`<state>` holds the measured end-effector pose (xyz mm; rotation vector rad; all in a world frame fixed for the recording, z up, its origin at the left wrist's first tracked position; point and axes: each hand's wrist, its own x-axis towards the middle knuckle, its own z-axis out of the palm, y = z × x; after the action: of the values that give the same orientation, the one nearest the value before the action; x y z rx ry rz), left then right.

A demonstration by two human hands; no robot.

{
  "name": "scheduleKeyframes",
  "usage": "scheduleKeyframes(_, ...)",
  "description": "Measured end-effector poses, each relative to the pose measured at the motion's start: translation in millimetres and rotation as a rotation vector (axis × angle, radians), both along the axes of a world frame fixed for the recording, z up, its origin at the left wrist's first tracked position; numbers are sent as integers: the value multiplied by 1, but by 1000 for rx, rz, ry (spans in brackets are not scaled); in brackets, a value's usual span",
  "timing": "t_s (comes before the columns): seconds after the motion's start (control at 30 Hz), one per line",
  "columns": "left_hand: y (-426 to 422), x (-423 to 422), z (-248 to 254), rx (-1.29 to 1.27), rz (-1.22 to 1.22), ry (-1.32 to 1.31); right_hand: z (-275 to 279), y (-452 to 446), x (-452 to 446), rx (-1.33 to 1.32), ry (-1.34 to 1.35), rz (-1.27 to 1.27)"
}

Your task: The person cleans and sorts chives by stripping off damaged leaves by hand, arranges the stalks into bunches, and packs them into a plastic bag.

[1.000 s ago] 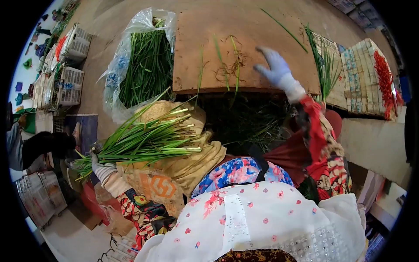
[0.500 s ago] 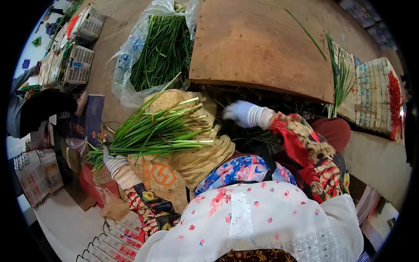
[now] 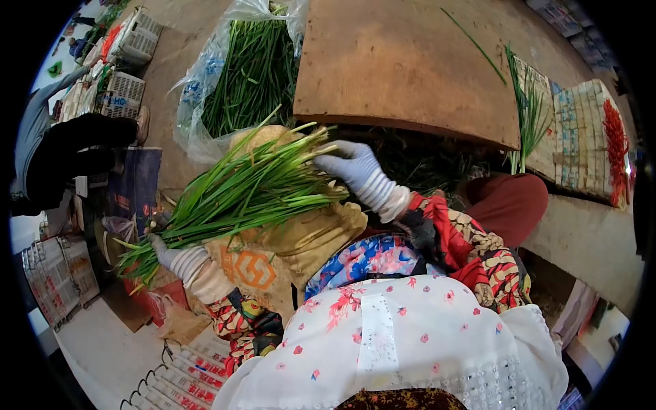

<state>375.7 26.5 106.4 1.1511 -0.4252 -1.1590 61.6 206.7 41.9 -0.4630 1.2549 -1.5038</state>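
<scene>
A loose bunch of garlic chives (image 3: 239, 195) lies across my lap, pale stem ends toward the right and leaf tips at the lower left. My left hand (image 3: 179, 257), in a striped knit glove, is closed around the leafy end. At the stem end, my gloved right hand (image 3: 355, 166) has its fingers bent onto the pale stalks; its fingertips are partly hidden among them. Under the bunch is a tan cloth sack (image 3: 321, 236) with an orange mark.
A brown wooden board (image 3: 410, 61) stands in front of me. Beside it, a clear plastic bag (image 3: 198, 89) holds more chives. A few stalks (image 3: 529, 116) and red ties (image 3: 613, 147) lie at the right. Another person's dark-trousered leg (image 3: 82, 147) and white crates (image 3: 123, 94) are at the left.
My right hand has moved left from the dark gap under the board to the stem ends. The bunch has spread and shifted slightly. The other person's legs have moved farther into view.
</scene>
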Motion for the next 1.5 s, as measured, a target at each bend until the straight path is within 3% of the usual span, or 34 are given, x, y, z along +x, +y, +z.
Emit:
scheduleKeyframes(0.03, 3, 6, -2, -52, -128, 99, 7, 6, -6, -119, 74, -41)
scheduleKeyframes(0.07, 4, 9, -5, -50, -130, 100, 4, 14, -17, -56, 194, 3)
scheduleKeyframes(0.13, 5, -17, 11, 25, 22, -155, 8, 28, -38, -10, 314, -60)
scheduleKeyframes(0.17, 9, -29, 23, 30, 16, -148, 11, 41, -54, 19, 342, -153)
scheduleKeyframes(0.23, 15, -42, 45, 388, 92, -182, 8, 71, -96, 96, 383, -225)
scheduleKeyframes(0.27, 11, -33, 36, 390, 96, -178, 2, 89, -122, 138, 397, -209)
scheduleKeyframes(0.33, -6, -4, 7, 203, 67, -145, -35, 131, -166, 397, 929, 31)
scheduleKeyframes(0.4, -9, 11, -5, 188, 22, -73, -19, 137, -168, 1171, 1588, 763)
scheduleKeyframes(0.47, -19, 22, -20, 112, -30, 15, -46, 149, -170, 1173, 1569, 1049)
scheduleKeyframes(0.53, -12, 2, -8, 140, 14, -10, -13, 117, -133, 823, 1541, 832)
scheduleKeyframes(0.6, -4, -11, 1, 160, 52, -39, -25, 84, -96, 302, 1198, 386)
scheduleKeyframes(0.63, -2, -15, 3, 189, 41, -39, -11, 61, -71, 132, 850, 256)
scheduleKeyframes(0.73, 3, -27, 10, 254, 66, -58, -15, 9, -20, 25, 129, 101)
scheduleKeyframes(0.8, 3, -28, 9, 296, 107, -80, -11, -6, -4, 25, 24, -40)
scheduleKeyframes(0.9, 6, -23, 7, 220, 35, -70, -7, 2, -17, 50, 20, -83)
scheduleKeyframes(0.97, -3, -6, -4, 184, 53, -74, -41, 28, -47, 121, -18, -177)
scheduleKeyframes(1.0, -8, 3, -8, 147, 69, -76, -60, 49, -72, 196, 137, -174)
scheduleKeyframes(1.03, -6, 6, -9, 135, -4, -37, -77, 70, -96, 381, 620, -90)
scheduleKeyframes(1.07, -7, 6, -9, 140, 3, -32, -90, 94, -119, 757, 1252, 246)
scheduleKeyframes(1.1, -8, 5, -5, 230, 29, -77, -76, 108, -132, 1024, 1427, 715)
scheduleKeyframes(1.13, -11, 3, -3, 316, 52, -125, -75, 115, -141, 1124, 1554, 1110)
scheduleKeyframes(1.2, -15, 10, -16, 232, 71, -101, -51, 114, -128, 1044, 1467, 919)
scheduleKeyframes(1.27, -25, 34, -39, 73, -28, -7, -54, 96, -106, 395, 1137, 477)
scheduleKeyframes(1.33, -17, 20, -28, 128, 2, -22, -26, 58, -63, -16, 584, 237)
scheduleKeyframes(1.43, -10, 9, -21, 192, 45, -55, -10, 28, -32, -109, 573, 257)
scheduleKeyframes(1.5, 5, -7, -10, 253, 127, -128, -11, 21, -27, -76, 271, 227)
